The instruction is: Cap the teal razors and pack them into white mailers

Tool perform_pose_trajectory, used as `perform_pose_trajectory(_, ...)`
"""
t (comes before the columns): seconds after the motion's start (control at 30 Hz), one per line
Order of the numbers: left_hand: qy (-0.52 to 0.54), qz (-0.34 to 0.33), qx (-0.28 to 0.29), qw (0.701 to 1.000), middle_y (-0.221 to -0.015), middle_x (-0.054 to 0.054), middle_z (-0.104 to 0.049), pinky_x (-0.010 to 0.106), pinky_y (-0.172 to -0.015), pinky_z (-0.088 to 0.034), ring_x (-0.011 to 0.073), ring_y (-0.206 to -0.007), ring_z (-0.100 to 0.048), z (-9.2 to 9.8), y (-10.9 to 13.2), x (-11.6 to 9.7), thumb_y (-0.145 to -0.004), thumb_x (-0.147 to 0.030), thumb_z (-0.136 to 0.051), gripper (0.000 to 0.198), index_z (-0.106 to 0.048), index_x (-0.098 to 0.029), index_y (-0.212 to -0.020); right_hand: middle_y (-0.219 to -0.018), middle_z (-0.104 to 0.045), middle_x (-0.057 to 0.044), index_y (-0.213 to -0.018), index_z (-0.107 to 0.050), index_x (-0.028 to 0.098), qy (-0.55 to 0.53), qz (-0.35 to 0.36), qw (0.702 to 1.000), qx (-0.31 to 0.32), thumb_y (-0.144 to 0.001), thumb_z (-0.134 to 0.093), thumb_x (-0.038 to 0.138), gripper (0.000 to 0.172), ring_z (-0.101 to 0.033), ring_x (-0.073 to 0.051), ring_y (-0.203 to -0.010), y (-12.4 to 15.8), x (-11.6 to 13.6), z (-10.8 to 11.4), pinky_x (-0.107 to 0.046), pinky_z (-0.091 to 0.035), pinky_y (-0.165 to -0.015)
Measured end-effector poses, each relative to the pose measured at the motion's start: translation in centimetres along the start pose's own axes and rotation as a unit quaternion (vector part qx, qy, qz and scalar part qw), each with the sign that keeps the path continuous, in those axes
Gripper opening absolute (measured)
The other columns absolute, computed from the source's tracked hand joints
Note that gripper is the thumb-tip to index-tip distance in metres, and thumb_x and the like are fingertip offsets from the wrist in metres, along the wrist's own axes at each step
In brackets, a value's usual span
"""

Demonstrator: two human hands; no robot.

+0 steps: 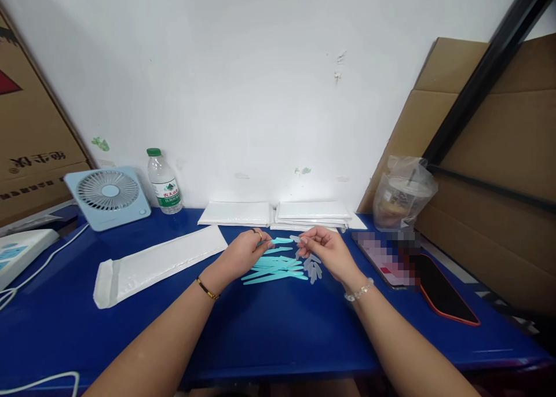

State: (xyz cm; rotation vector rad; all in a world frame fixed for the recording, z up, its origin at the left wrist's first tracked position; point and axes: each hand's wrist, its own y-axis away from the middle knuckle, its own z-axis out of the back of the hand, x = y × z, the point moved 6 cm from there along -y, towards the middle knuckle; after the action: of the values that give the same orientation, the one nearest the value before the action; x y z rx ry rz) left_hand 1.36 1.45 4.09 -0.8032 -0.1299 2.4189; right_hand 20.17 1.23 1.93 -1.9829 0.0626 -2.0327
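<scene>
Fingers of the left hand point(244, 251) pinched on one teal plastic strip point(278, 241), held level just above the blue table point(269, 333), tip pointed right toward the other hand. Fingers of the right hand point(326, 250) pressed together on a small clear cap point(296, 239), raised to meet that tip, the two pieces almost touching at mid-table. Gold ring and thin bracelet on the left, beaded bracelet on the right wrist. Directly below, a loose pile of teal strips point(274, 268) fanned out within easy reach of both hands, and just right of it a small cluster of clear caps point(313, 267), kept apart from the strips, seemingly for quick picking. Left of the hands, a long white padded envelope point(160, 263) lying flat with its flap end open toward the near left. Along the far edge against the wall, two stacks of white envelopes point(278, 213), out of the working space. Far left, a pale blue desk fan point(108, 195) and a water bottle point(164, 182) with a green cap, upright and side by side. On the right, a phone point(443, 290) in an orange case lying face up, and behind it a plastic cup in a clear bag point(403, 193) beside leaning cardboard point(490, 171).
</scene>
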Motion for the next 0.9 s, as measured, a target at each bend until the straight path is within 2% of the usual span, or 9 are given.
perform_pose_trajectory(0.3, 0.003, -0.017, 0.045, 0.999, -0.093, 0.004, -0.062, 0.026, -0.078, -0.043, 0.0161, -0.087, -0.056, -1.7, -0.2, -0.1, -0.091, -0.037, -0.036, 0.033, -0.063, -0.019, -0.095, -0.063, -0.066, -0.003, -0.087, -0.062, 0.016, 0.060, -0.011, 0.997, 0.054, -0.076, -0.063, 0.043, 0.029, -0.065, -0.016, -0.061, 0.1, -0.5, -2.0, -0.027, -0.052, -0.058)
perform_pose_trajectory(0.37, -0.026, -0.018, 0.000, 0.999, -0.102, 0.006, -0.059, 0.029, -0.085, -0.042, 0.0185, -0.096, -0.054, -1.4, -0.5, -0.1, -0.089, -0.037, -0.042, 0.031, -0.059, -0.020, -0.109, -0.063, -0.066, -0.002, -0.087, -0.062, 0.016, 0.067, -0.007, 0.997, 0.039, -0.076, -0.063, 0.044, 0.030, -0.064, -0.015, -0.060, -0.4, -0.8, -1.3, -0.026, -0.050, -0.057)
perform_pose_trajectory(0.43, -0.067, -0.004, -0.085, 0.994, -0.112, 0.008, -0.054, 0.034, -0.091, -0.039, 0.0223, -0.106, -0.049, -0.4, -0.6, 0.0, -0.084, -0.038, -0.051, 0.041, -0.050, -0.021, -0.120, -0.065, -0.066, -0.003, -0.086, -0.061, 0.016, 0.070, -0.001, 0.997, -0.011, -0.075, -0.062, 0.044, 0.030, -0.063, -0.014, -0.059, -1.2, -1.3, 0.4, -0.025, -0.048, -0.056)
perform_pose_trajectory(0.5, -0.096, 0.016, -0.131, 0.987, -0.111, 0.008, -0.053, 0.036, -0.090, -0.039, 0.0240, -0.105, -0.049, 0.2, -0.6, 0.3, -0.080, -0.039, -0.056, 0.041, -0.050, -0.021, -0.117, -0.069, -0.066, -0.004, -0.084, -0.060, 0.015, 0.075, -0.002, 0.995, -0.068, -0.074, -0.063, 0.045, 0.032, -0.060, -0.012, -0.057, -2.1, -2.0, 2.5, -0.023, -0.046, -0.053)
perform_pose_trajectory(0.6, -0.108, 0.039, -0.075, 0.991, -0.098, 0.006, -0.057, 0.034, -0.080, -0.042, 0.0221, -0.093, -0.054, -0.4, -0.7, 1.4, -0.081, -0.039, -0.054, 0.025, -0.058, -0.021, -0.097, -0.070, -0.066, -0.005, -0.082, -0.060, 0.014, 0.108, -0.031, 0.989, -0.096, -0.073, -0.062, 0.045, 0.032, -0.055, -0.010, -0.052, -3.0, -3.7, 4.8, -0.022, -0.041, -0.050)
perform_pose_trajectory(0.7, -0.118, 0.066, -0.011, 0.991, -0.095, 0.005, -0.059, 0.032, -0.074, -0.042, 0.0218, -0.087, -0.056, -1.6, -0.7, 2.9, -0.078, -0.041, -0.055, 0.025, -0.061, -0.021, -0.092, -0.073, -0.065, -0.004, -0.085, -0.061, 0.015, 0.180, -0.053, 0.978, -0.089, -0.076, -0.056, 0.045, 0.031, -0.050, -0.010, -0.049, -3.3, -4.9, 5.9, -0.024, -0.039, -0.049)
perform_pose_trajectory(0.77, -0.116, 0.082, 0.013, 0.990, -0.092, 0.004, -0.060, 0.030, -0.070, -0.042, 0.0206, -0.084, -0.057, -2.3, -0.8, 3.7, -0.078, -0.039, -0.055, 0.022, -0.062, -0.021, -0.088, -0.075, -0.065, -0.004, -0.086, -0.063, 0.016, 0.270, -0.041, 0.957, -0.101, -0.077, -0.055, 0.042, 0.029, -0.051, -0.012, -0.053, -3.3, -4.9, 6.3, -0.026, -0.041, -0.055)
perform_pose_trajectory(0.83, -0.104, 0.092, 0.027, 0.990, -0.087, 0.004, -0.061, 0.028, -0.067, -0.042, 0.0186, -0.079, -0.057, -3.0, -0.9, 4.4, -0.079, -0.035, -0.053, 0.018, -0.062, -0.020, -0.081, -0.077, -0.063, -0.004, -0.081, -0.065, 0.017, 0.371, -0.005, 0.921, -0.116, -0.075, -0.057, 0.040, 0.025, -0.055, -0.016, -0.065, -3.2, -4.3, 6.3, -0.029, -0.042, -0.064)
perform_pose_trajectory(0.9, -0.087, 0.100, 0.033, 0.991, -0.085, 0.003, -0.062, 0.026, -0.064, -0.041, 0.0170, -0.076, -0.057, -3.4, -1.1, 4.8, -0.079, -0.033, -0.051, 0.018, -0.061, -0.019, -0.076, -0.080, -0.061, -0.004, -0.075, -0.066, 0.018, 0.437, 0.016, 0.893, -0.105, -0.071, -0.060, 0.040, 0.023, -0.055, -0.018, -0.074, -3.2, -3.9, 5.7, -0.030, -0.042, -0.070)
